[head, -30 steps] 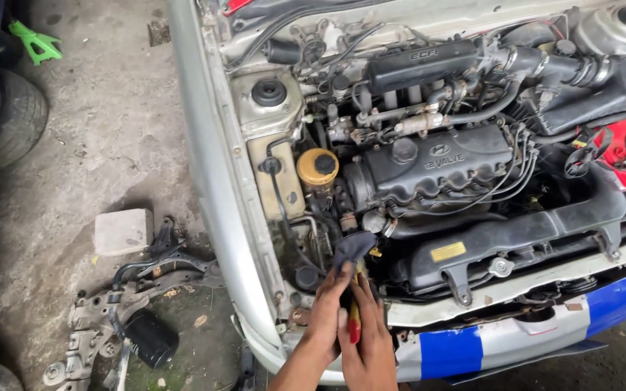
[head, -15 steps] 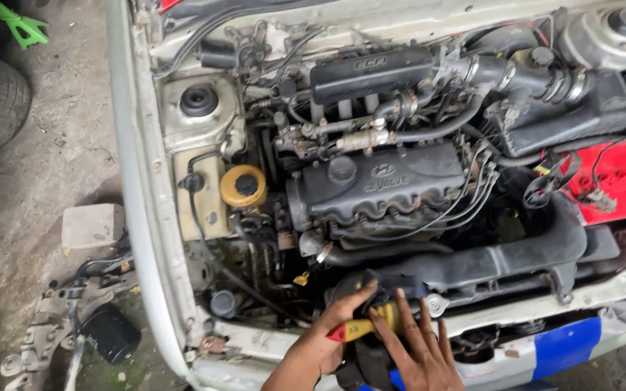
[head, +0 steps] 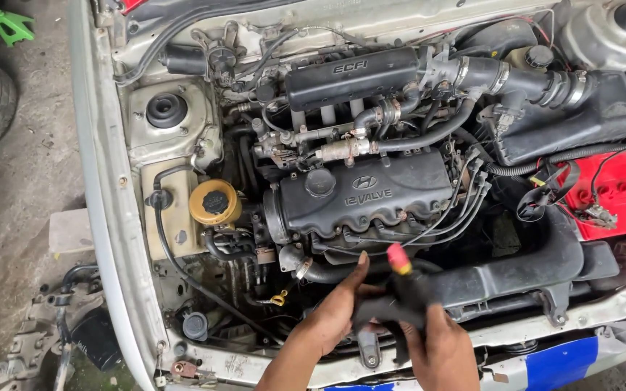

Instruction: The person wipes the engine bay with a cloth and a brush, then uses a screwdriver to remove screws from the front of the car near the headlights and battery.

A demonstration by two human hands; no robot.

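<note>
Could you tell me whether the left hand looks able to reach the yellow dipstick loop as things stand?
Probably yes: the left hand is just right of the yellow dipstick loop, with only open space between them.
</note>
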